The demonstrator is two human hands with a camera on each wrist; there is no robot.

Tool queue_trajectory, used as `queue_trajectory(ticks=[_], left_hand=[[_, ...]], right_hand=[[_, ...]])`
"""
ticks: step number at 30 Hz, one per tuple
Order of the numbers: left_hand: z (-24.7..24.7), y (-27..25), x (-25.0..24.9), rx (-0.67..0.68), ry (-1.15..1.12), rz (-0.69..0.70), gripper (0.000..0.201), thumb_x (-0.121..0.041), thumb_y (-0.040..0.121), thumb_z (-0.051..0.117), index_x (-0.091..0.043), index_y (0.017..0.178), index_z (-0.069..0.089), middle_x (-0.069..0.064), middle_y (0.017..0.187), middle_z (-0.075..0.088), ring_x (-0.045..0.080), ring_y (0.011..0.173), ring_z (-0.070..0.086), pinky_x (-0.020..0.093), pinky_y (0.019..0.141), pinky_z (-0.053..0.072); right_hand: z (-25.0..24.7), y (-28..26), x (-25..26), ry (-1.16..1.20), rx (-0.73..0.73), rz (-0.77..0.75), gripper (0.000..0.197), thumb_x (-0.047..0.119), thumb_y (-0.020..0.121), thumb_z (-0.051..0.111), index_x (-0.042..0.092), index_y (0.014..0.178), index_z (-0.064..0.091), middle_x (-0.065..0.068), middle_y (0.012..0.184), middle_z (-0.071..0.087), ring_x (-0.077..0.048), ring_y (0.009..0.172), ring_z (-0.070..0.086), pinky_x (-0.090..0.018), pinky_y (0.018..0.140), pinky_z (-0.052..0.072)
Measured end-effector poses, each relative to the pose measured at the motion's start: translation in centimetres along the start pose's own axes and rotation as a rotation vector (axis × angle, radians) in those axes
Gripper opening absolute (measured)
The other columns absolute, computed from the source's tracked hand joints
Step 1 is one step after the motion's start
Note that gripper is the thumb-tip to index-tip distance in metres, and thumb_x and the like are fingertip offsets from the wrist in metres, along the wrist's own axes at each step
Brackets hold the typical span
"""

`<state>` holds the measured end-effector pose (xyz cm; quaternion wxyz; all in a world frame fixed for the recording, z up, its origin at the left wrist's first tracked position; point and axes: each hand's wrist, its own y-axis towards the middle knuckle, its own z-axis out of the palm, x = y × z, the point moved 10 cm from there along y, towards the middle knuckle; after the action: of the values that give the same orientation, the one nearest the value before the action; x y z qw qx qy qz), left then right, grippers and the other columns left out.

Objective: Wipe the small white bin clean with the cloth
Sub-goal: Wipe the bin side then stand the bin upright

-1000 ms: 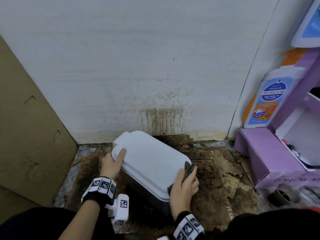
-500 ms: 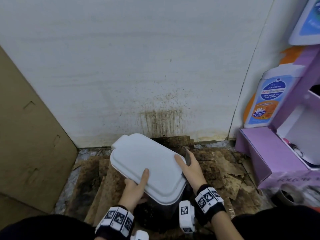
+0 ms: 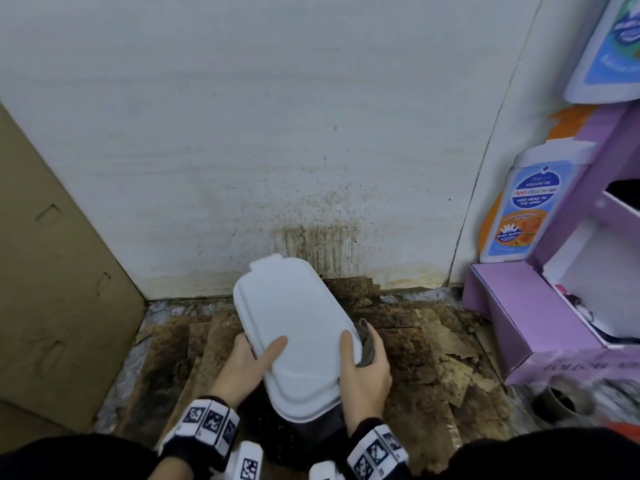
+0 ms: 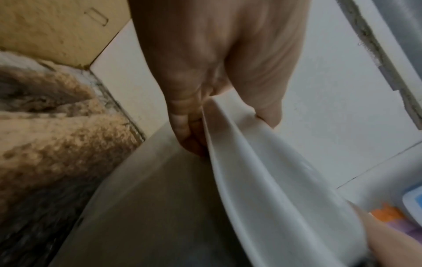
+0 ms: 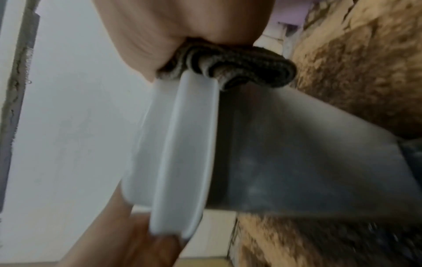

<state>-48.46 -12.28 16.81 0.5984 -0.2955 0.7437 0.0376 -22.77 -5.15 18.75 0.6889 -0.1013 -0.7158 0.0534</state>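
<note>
The small bin has a white lid on a grey body and stands tilted on the dirty floor by the wall. My left hand grips the lid's near left rim, thumb on top and fingers curled under the lid. At the near right rim, my right hand has its thumb on the lid. It holds a bunched grey cloth against the bin's side. The right wrist view shows the cloth pressed where the lid meets the grey body.
A stained white wall rises just behind the bin. A brown cardboard sheet leans at the left. A purple display stand with a wash-bottle cutout is on the right. Soiled cardboard pieces cover the floor.
The bin has turned so its long side points away from me. My left hand slid from the lid's far left edge to the near left rim. The right hand with the cloth shifted along the right rim.
</note>
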Motion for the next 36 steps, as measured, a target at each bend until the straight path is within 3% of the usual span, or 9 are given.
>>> queue_trajectory(ticks=[2, 7, 16, 20, 26, 29, 31, 33, 36], left_hand=[[-0.1, 0.4, -1.4, 0.041, 0.047, 0.031, 0.083, -0.065, 0.07, 0.079, -0.015, 0.13, 0.051, -0.005, 0.124, 0.068, 0.005, 0.107, 0.067, 0.027, 0.089, 0.056], [0.0, 0.3, -2.3, 0.038, -0.009, 0.063, 0.046, -0.024, 0.091, 0.07, -0.011, 0.131, 0.049, -0.012, 0.111, 0.062, -0.015, 0.082, 0.066, 0.009, 0.065, 0.052], [-1.4, -1.3, -1.8, -0.017, 0.018, 0.059, 0.032, -0.043, 0.093, 0.065, -0.039, 0.124, 0.057, -0.01, 0.118, 0.07, 0.007, 0.103, 0.07, 0.029, 0.085, 0.058], [-2.3, -1.7, -0.4, -0.155, 0.143, 0.027, 0.062, -0.074, 0.08, 0.053, -0.029, 0.123, 0.059, -0.002, 0.116, 0.068, 0.018, 0.106, 0.066, 0.045, 0.094, 0.054], [-1.6, -3.4, 0.1, -0.265, 0.302, -0.053, 0.057, -0.068, 0.093, 0.043, -0.018, 0.12, 0.047, 0.004, 0.116, 0.054, 0.026, 0.108, 0.056, 0.04, 0.094, 0.046], [-1.0, -3.6, -0.1, -0.236, 0.302, -0.028, 0.053, -0.065, 0.092, 0.047, -0.021, 0.122, 0.045, 0.003, 0.121, 0.048, 0.025, 0.112, 0.052, 0.039, 0.097, 0.043], [-1.2, -3.5, -0.1, -0.231, 0.271, -0.029, 0.053, -0.064, 0.092, 0.049, -0.022, 0.123, 0.046, 0.002, 0.12, 0.048, 0.023, 0.109, 0.053, 0.039, 0.097, 0.045], [-1.4, -3.3, 0.0, -0.216, 0.248, -0.031, 0.052, -0.063, 0.091, 0.052, -0.022, 0.122, 0.046, 0.001, 0.118, 0.049, 0.021, 0.106, 0.054, 0.04, 0.096, 0.046], [-1.6, -2.9, 0.1, -0.191, 0.205, -0.019, 0.05, -0.063, 0.088, 0.058, -0.023, 0.116, 0.048, 0.001, 0.116, 0.054, 0.018, 0.103, 0.058, 0.042, 0.094, 0.051]], right_hand=[[-0.2, -1.6, -0.6, -0.015, -0.07, 0.019, 0.054, 0.054, 0.087, 0.066, 0.042, 0.137, 0.051, 0.014, 0.136, 0.052, -0.014, 0.127, 0.051, -0.041, 0.106, 0.047], [1.2, -4.4, -2.5, -0.111, -0.071, 0.084, 0.069, 0.055, 0.088, 0.064, 0.036, 0.149, 0.037, 0.007, 0.15, 0.036, -0.018, 0.136, 0.043, -0.043, 0.106, 0.046], [3.4, -4.0, -2.7, -0.113, 0.029, -0.007, 0.057, 0.053, 0.097, 0.046, 0.036, 0.149, 0.035, 0.007, 0.146, 0.037, -0.017, 0.134, 0.043, -0.044, 0.109, 0.044], [3.3, -2.8, -2.4, -0.082, 0.042, -0.026, 0.046, 0.051, 0.099, 0.045, 0.038, 0.144, 0.044, 0.007, 0.138, 0.046, -0.017, 0.129, 0.048, -0.045, 0.109, 0.044], [3.6, -1.6, -2.2, -0.06, 0.136, -0.026, 0.038, 0.053, 0.1, 0.043, 0.045, 0.137, 0.049, 0.01, 0.133, 0.056, -0.013, 0.121, 0.054, -0.045, 0.104, 0.049], [3.8, -1.0, -1.3, -0.048, 0.206, -0.021, 0.037, 0.046, 0.103, 0.042, 0.039, 0.138, 0.049, 0.01, 0.131, 0.058, -0.003, 0.112, 0.058, -0.031, 0.094, 0.053], [3.7, -0.7, -0.6, -0.067, 0.244, -0.038, 0.035, 0.039, 0.105, 0.042, 0.035, 0.139, 0.049, 0.014, 0.12, 0.061, 0.012, 0.093, 0.059, -0.01, 0.074, 0.049], [3.6, -0.5, 0.1, -0.109, 0.261, -0.07, 0.034, 0.037, 0.105, 0.041, 0.036, 0.138, 0.049, 0.013, 0.118, 0.064, 0.015, 0.081, 0.06, -0.006, 0.062, 0.046], [3.7, -0.5, 0.3, -0.162, 0.26, -0.114, 0.035, 0.041, 0.105, 0.04, 0.04, 0.139, 0.047, 0.012, 0.125, 0.063, 0.003, 0.098, 0.063, -0.012, 0.076, 0.051]])
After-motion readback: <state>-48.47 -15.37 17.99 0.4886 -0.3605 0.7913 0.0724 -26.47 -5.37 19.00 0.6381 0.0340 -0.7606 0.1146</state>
